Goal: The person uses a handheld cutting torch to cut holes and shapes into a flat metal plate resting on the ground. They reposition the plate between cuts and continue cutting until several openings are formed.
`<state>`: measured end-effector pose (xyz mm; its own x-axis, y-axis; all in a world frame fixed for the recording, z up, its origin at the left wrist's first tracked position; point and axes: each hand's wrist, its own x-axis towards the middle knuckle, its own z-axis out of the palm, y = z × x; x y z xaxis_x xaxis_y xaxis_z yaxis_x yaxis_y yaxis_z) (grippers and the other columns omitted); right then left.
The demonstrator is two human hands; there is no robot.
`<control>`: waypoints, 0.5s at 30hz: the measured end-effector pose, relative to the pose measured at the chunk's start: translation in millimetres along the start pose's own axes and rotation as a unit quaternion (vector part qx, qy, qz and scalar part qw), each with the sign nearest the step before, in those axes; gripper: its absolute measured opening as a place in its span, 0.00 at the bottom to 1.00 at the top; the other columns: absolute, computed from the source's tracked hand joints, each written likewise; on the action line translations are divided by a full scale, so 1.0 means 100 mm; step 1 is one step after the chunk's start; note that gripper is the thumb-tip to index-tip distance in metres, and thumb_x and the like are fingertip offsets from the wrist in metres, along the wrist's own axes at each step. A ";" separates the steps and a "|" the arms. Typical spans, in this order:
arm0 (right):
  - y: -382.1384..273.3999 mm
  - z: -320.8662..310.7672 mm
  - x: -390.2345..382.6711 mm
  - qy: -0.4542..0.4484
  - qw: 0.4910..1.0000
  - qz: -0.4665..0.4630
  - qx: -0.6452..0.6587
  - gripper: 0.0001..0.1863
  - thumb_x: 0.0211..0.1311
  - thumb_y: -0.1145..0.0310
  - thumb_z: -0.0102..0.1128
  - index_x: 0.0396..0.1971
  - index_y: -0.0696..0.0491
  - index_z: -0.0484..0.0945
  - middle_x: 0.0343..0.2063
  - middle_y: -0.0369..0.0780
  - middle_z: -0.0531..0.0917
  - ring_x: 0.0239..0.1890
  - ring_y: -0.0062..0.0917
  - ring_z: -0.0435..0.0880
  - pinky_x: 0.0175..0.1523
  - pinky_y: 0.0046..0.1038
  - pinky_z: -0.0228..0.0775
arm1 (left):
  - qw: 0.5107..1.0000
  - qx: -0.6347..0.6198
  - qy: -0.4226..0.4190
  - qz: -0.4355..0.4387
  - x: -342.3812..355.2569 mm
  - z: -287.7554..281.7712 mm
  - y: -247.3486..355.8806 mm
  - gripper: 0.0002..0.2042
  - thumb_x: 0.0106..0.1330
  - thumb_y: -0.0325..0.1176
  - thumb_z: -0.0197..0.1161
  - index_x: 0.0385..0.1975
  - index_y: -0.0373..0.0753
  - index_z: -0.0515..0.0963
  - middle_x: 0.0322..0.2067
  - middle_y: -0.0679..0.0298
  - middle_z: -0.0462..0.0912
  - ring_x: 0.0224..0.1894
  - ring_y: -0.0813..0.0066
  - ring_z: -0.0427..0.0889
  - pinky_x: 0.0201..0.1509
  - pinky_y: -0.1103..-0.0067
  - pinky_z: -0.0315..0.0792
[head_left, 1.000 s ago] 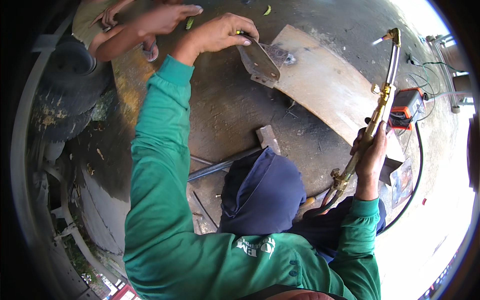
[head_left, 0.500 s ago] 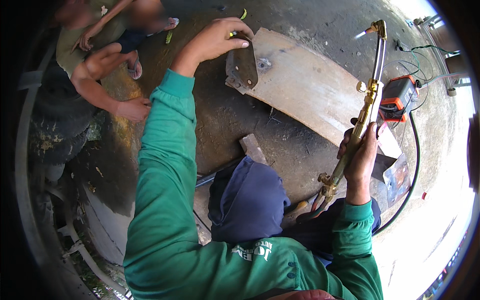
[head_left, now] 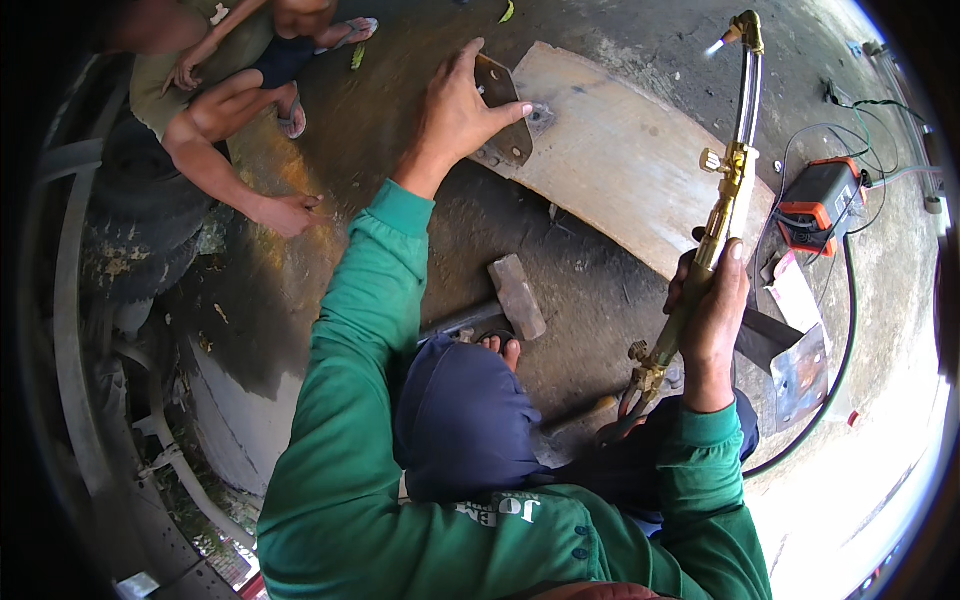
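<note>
My left hand (head_left: 463, 118) is open, thumb and fingers spread around a dark metal bracket plate (head_left: 505, 92) with drilled holes. Its thumb lies over the plate's face; whether the hidden fingers grip an edge is unclear. That bracket stands at the left end of a long, rusty grey sheet-metal piece (head_left: 630, 150) on the ground. Closed around the handle of a brass cutting torch (head_left: 735, 185), my right hand (head_left: 712, 315) holds it upright. A small bluish-white flame (head_left: 713, 48) burns at the torch tip, well right of the bracket.
A sledgehammer (head_left: 518, 297) lies by my foot. An orange-and-black machine (head_left: 822, 205) with cables stands at right, near a bent metal offcut (head_left: 800, 375). A dark hose (head_left: 852, 330) curves along the right. Another person (head_left: 215, 120) squats at upper left, beside a tire (head_left: 140, 220).
My left hand has gone from pinching at the bracket's upper edge to spreading around its left side. The torch stays lit in my right hand. The view has shifted slightly.
</note>
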<state>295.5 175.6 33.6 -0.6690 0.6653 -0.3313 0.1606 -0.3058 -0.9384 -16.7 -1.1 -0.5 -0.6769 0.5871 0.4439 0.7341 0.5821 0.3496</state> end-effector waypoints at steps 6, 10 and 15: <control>-0.11 0.03 0.28 -0.024 0.999 0.029 -0.033 0.36 0.75 0.36 0.40 0.50 0.59 0.74 0.20 0.35 0.74 0.16 0.20 0.72 0.21 0.24 0.65 | 0.995 -0.014 -0.055 -0.086 0.04 -0.04 0.05 0.47 0.44 0.54 0.84 0.61 0.34 0.69 0.40 0.51 0.82 0.38 0.60 0.84 0.43 0.66 0.78; -0.20 0.08 0.36 -0.045 0.999 0.015 -0.009 0.33 0.75 0.37 0.46 0.43 0.58 0.74 0.20 0.35 0.74 0.17 0.18 0.72 0.21 0.24 0.64 | 0.985 -0.004 -0.108 -0.138 0.07 -0.14 0.06 0.47 0.45 0.53 0.84 0.60 0.35 0.66 0.40 0.49 0.82 0.42 0.54 0.84 0.46 0.64 0.78; -0.18 0.12 0.56 -0.049 0.998 0.015 -0.021 0.33 0.74 0.37 0.47 0.41 0.58 0.74 0.19 0.35 0.73 0.17 0.19 0.73 0.21 0.25 0.65 | 0.965 -0.010 -0.171 -0.196 0.27 -0.20 0.18 0.43 0.50 0.49 0.82 0.60 0.37 0.63 0.44 0.45 0.82 0.50 0.46 0.83 0.53 0.60 0.77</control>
<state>246.0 210.1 32.6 -0.7304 0.5867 -0.3498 0.2105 -0.2938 -0.9324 -20.6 13.8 34.0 -0.8782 0.4777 -0.0236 0.4167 0.7885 0.4524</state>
